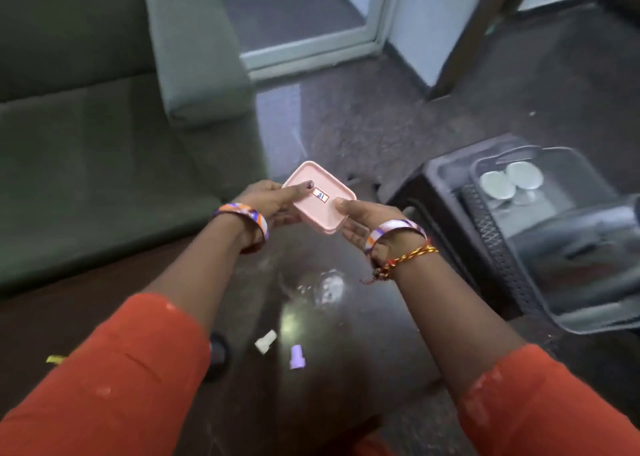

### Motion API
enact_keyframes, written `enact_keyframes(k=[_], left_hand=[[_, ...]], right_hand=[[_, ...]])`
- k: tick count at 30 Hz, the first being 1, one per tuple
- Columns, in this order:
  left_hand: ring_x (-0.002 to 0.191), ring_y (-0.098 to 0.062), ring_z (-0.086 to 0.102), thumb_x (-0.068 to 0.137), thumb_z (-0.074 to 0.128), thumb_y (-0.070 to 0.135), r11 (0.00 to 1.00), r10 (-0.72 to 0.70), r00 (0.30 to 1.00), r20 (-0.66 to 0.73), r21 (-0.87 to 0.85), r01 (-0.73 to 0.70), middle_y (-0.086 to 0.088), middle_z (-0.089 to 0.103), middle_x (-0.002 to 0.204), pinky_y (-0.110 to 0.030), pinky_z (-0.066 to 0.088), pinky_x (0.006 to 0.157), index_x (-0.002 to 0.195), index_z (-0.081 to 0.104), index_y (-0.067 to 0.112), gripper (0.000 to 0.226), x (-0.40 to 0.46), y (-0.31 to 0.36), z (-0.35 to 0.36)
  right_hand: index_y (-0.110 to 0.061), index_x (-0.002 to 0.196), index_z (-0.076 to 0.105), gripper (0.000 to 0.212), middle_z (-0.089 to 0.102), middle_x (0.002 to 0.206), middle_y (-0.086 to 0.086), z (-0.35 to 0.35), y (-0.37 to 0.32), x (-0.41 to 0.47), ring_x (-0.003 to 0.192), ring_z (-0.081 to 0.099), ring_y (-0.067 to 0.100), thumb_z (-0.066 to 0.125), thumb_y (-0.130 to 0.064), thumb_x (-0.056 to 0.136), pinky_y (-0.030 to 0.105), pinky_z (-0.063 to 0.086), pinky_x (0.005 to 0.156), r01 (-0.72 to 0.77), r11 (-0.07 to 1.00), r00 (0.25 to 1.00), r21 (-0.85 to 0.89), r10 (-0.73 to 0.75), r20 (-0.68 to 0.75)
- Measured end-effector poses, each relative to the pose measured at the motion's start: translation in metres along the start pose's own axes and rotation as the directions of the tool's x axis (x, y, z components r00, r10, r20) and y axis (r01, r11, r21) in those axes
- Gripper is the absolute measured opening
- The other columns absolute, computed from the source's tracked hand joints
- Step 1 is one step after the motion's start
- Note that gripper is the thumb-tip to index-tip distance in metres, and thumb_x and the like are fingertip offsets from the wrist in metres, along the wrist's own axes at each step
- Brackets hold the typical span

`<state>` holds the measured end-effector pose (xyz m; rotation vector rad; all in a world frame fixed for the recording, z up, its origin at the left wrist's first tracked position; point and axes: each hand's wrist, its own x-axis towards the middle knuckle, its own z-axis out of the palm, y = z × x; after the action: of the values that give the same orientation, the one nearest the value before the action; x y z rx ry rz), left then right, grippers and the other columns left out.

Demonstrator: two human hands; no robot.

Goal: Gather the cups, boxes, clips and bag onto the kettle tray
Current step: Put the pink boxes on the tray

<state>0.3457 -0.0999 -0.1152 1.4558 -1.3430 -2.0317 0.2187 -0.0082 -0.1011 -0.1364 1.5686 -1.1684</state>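
Both hands are on a small pink lidded box [320, 197], held up in the air over the dark glossy worktop [363, 334]. The left hand [268, 201] grips its left edge with fingers curled under and one finger laid across the lid, next to a little label reading 31. The right hand [360, 221] pinches the near right corner, thumb on top, fingers below.

Down on the worktop, close to the person, sit a white clip [266, 341] and a lilac clip [297, 357], just beside each other. Something clear and crinkly lies between them and the box, too blurry to name.

Off to the right is the dark tray [446, 192] with a clear container [568, 244] on it, pale round things inside. Green sofa [86, 126] on the left.
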Motion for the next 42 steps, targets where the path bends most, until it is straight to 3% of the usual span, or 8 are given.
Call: enact_keyframes(k=[5,9,13,17,21,26,30,42], left_hand=[[0.062,-0.013,0.062,0.081,0.066,0.031,0.995,0.095,0.995,0.038,0.017,-0.096,-0.006,0.065,0.076,-0.02,0.055,0.052,0.082,0.061,0.008,0.024,-0.013,0.069,0.088],[0.06,-0.016,0.059,0.075,0.068,0.046,0.963,0.235,0.971,0.053,0.125,-0.24,-0.011,0.066,0.09,-0.029,0.056,0.064,0.101,0.063,0.0,0.054,-0.012,0.121,0.168],[0.069,-0.022,0.062,0.079,0.065,0.045,0.936,0.288,0.945,0.152,0.164,-0.311,-0.017,0.066,0.102,-0.038,0.057,0.083,0.107,0.06,-0.006,0.058,0.002,0.149,0.258],[0.097,-0.028,0.067,0.079,0.065,0.041,0.95,0.229,0.959,0.168,0.177,-0.257,-0.017,0.066,0.112,-0.041,0.056,0.089,0.117,0.057,-0.004,0.059,0.039,0.163,0.339],[0.068,-0.015,0.061,0.083,0.065,0.02,0.987,0.061,0.973,0.22,0.132,-0.092,-0.008,0.064,0.079,-0.021,0.057,0.051,0.082,0.06,0.005,0.015,0.088,0.154,0.409],[0.061,-0.015,0.05,0.087,0.057,0.007,0.959,-0.164,0.977,0.138,0.255,0.125,-0.007,0.051,0.067,-0.023,0.053,0.051,0.066,0.053,0.006,0.022,0.138,0.12,0.461],[0.052,-0.014,0.046,0.093,0.047,0.016,0.9,-0.319,0.941,0.113,0.348,0.263,-0.001,0.055,0.05,-0.022,0.034,0.056,0.067,0.047,0.013,0.026,0.16,0.102,0.482],[0.119,-0.029,0.053,0.085,0.059,0.006,0.863,-0.344,0.939,0.015,0.399,0.31,-0.019,0.058,0.123,-0.044,0.037,0.11,0.114,0.055,-0.007,0.032,0.204,0.071,0.522]], right_hand=[[-0.006,0.07,0.055,0.017,0.063,0.058,0.007,-0.068,-0.092,-0.052,0.031,0.058,0.008,0.058,-0.001,0.086,0.017,0.05,0.035,0.081,0.992,0.997,0.096,-0.079,-0.018],[-0.006,0.07,0.054,0.019,0.058,0.066,0.009,-0.132,-0.16,-0.081,0.027,0.056,0.01,0.054,0.0,0.087,0.017,0.044,0.028,0.211,0.977,0.973,-0.015,-0.212,-0.092],[-0.008,0.075,0.05,0.015,0.064,0.043,0.006,-0.209,-0.21,-0.076,0.042,0.063,0.015,0.053,-0.007,0.09,0.029,0.056,0.055,0.177,0.97,0.967,-0.168,-0.203,-0.154],[-0.002,0.081,0.052,0.009,0.063,0.075,0.013,-0.297,-0.243,-0.041,0.072,0.063,0.024,0.059,-0.006,0.086,0.041,0.049,0.093,0.064,0.982,0.984,-0.179,-0.091,-0.15],[-0.003,0.082,0.053,0.007,0.07,0.052,0.012,-0.382,-0.241,0.016,0.072,0.064,0.024,0.058,-0.006,0.086,0.042,0.053,0.078,-0.023,0.989,0.995,-0.143,0.009,-0.101],[0.001,0.083,0.053,0.012,0.064,0.041,0.008,-0.433,-0.19,0.08,0.044,0.063,0.018,0.047,-0.002,0.093,0.034,0.057,0.07,-0.166,0.986,0.986,-0.007,0.165,-0.033],[0.01,0.131,0.041,0.037,0.061,0.116,0.026,-0.441,-0.157,0.114,0.104,0.063,0.032,0.041,0.003,0.095,0.048,0.034,0.106,-0.246,0.964,0.969,0.095,0.246,0.016],[0.004,0.132,0.043,0.038,0.05,0.137,0.022,-0.456,-0.134,0.175,0.124,0.049,0.037,0.042,0.001,0.094,0.05,0.044,0.094,-0.352,0.897,0.931,0.268,0.364,0.004]])
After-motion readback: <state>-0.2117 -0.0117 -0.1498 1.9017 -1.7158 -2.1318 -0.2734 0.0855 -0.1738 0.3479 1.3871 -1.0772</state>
